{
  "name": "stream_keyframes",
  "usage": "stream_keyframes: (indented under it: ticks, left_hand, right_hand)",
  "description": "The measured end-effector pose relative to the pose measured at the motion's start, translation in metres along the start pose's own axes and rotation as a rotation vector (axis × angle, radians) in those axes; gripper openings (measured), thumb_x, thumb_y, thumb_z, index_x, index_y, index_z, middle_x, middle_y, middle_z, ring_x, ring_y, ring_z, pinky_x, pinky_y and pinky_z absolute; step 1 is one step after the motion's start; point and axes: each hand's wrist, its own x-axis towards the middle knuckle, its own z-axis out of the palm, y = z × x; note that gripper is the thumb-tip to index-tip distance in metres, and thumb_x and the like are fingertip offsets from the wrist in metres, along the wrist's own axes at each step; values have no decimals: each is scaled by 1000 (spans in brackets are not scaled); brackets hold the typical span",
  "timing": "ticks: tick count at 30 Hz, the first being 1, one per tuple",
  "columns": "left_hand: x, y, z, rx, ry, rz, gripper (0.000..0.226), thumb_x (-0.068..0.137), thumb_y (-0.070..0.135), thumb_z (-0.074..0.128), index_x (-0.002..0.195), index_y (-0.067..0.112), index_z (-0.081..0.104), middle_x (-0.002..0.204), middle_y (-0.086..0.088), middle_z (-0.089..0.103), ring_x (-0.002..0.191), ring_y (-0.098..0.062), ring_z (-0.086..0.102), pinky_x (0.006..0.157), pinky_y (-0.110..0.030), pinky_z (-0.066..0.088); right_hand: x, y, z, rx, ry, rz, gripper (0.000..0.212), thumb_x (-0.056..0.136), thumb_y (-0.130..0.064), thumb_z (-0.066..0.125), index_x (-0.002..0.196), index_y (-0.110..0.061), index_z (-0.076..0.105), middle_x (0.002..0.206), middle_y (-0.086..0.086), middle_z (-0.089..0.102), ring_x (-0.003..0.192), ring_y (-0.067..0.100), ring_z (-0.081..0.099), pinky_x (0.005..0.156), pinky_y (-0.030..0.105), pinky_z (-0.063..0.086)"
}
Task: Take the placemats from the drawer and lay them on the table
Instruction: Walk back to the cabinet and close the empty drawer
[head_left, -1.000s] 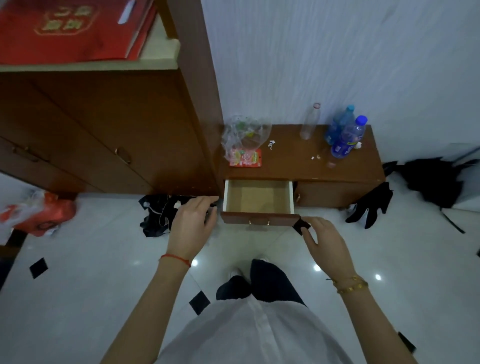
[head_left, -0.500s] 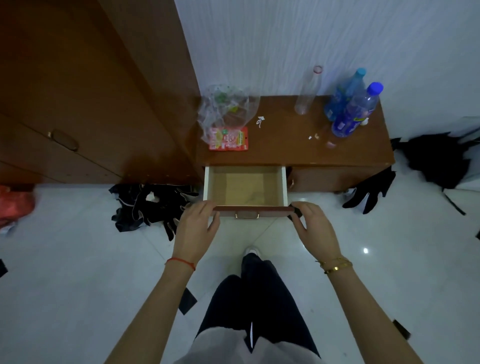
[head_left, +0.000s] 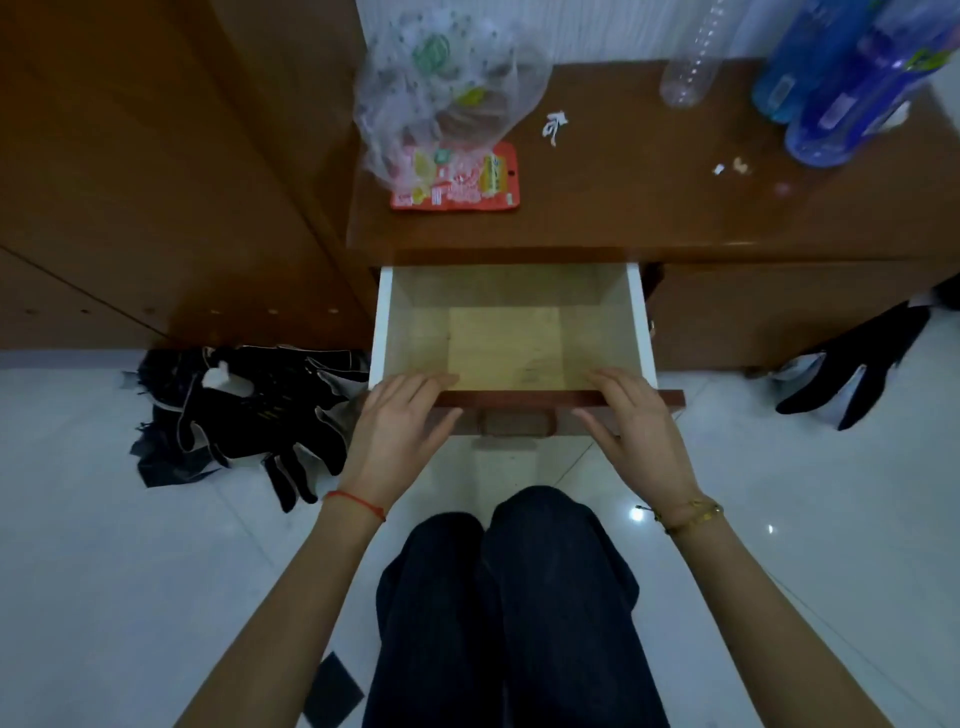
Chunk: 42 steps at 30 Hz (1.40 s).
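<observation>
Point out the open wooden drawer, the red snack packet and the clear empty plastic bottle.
open wooden drawer (head_left: 563, 398): head view, on its dark front rail.
red snack packet (head_left: 462, 193): head view, on its lower printed face.
clear empty plastic bottle (head_left: 688, 78): head view, on its lower body.

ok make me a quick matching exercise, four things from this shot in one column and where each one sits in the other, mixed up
Things:
1. red snack packet
2. blue bottles
3. black gloves
4. hands

Places:
A. on the floor, left of the drawer
B. on the drawer's front edge
C. tabletop, far right
D. tabletop, under the clear plastic bag

Pairs: 1-D, 2-C, 3-A, 4-B
</observation>
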Motion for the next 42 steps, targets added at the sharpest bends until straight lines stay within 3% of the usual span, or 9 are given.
stream_keyframes:
  ticks: [8,17,24,27,30,34,38,42]
  left_hand:
    - [-2,-24,50,-2,274,113,27,93,27,64,116,14,65,104,-1,67,99,-19,61,91,-34,46]
    - [44,-36,56,-10,314,51,28,91,29,63,117,17,64,111,2,66,104,-14,58,95,-27,40]
    - [85,-42,59,-27,353,27,25,89,26,65,113,17,65,110,0,66,106,-16,59,95,-36,48]
    - [94,-43,62,-32,383,27,25,90,24,64,113,16,65,111,-1,66,108,-18,58,98,-39,47]
    - [94,-39,66,8,449,65,24,91,22,62,113,14,66,111,-3,65,110,-18,57,98,-32,43]
    - [79,-28,100,21,399,195,18,89,19,63,106,13,68,100,-2,67,98,-19,59,82,-26,39]
    - [79,-37,136,-73,267,105,27,85,16,67,112,12,66,105,-4,65,96,-22,60,79,-34,49]
    - [91,-37,140,-153,261,46,28,84,12,68,112,10,66,105,-4,62,95,-20,58,78,-28,50]
  right_hand:
    - [5,23,39,-59,259,-119,31,94,-33,59,114,-10,61,107,5,64,99,23,58,91,35,44]
    - [52,26,42,-68,356,-80,28,91,-35,62,110,-14,62,98,2,64,92,19,56,86,30,42]
    - [86,28,44,-99,487,-94,23,91,-28,63,108,-13,62,105,3,64,103,20,56,90,34,45]
    - [86,22,51,-85,543,-131,20,92,-24,62,107,-10,63,103,5,63,99,20,55,83,32,47]
    - [80,19,68,-62,454,-165,20,91,-24,63,105,-10,63,99,4,62,94,18,54,76,29,48]
    - [81,26,98,-30,285,-129,24,88,-23,65,110,-11,62,101,3,59,91,18,55,68,32,51]
    - [89,28,113,-4,290,-111,21,87,-18,66,105,-8,63,99,4,53,82,17,55,63,20,39]
    - [98,32,114,48,308,-108,19,87,-14,66,104,-6,62,101,5,54,87,18,57,70,23,44]
